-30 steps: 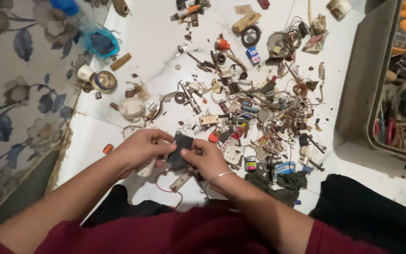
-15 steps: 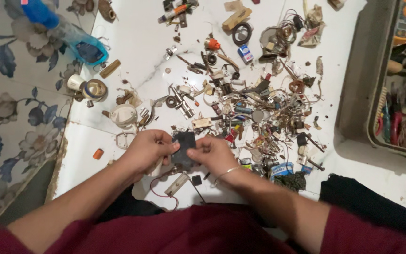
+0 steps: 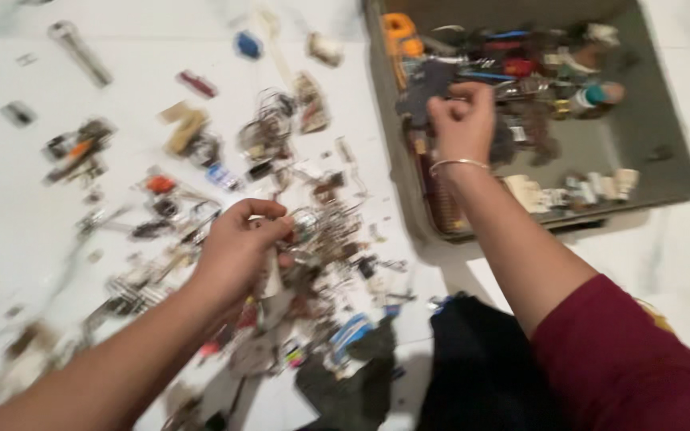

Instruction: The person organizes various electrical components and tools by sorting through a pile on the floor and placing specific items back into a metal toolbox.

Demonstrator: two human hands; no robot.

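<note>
Few packages in view, all blurred: a small blue-and-white box-shaped pack (image 3: 223, 175) in the middle of the scattered parts on the white floor, left of the grey tray. Nearer, at the near edge of the heap, a blue-and-white striped wrapper or label (image 3: 350, 333), crumpled, beside dark cloth. Far off, near the top of the view, a small blue packet-like piece (image 3: 247, 45), too smeared to tell its kind; no screens or signs to be made out.
</note>
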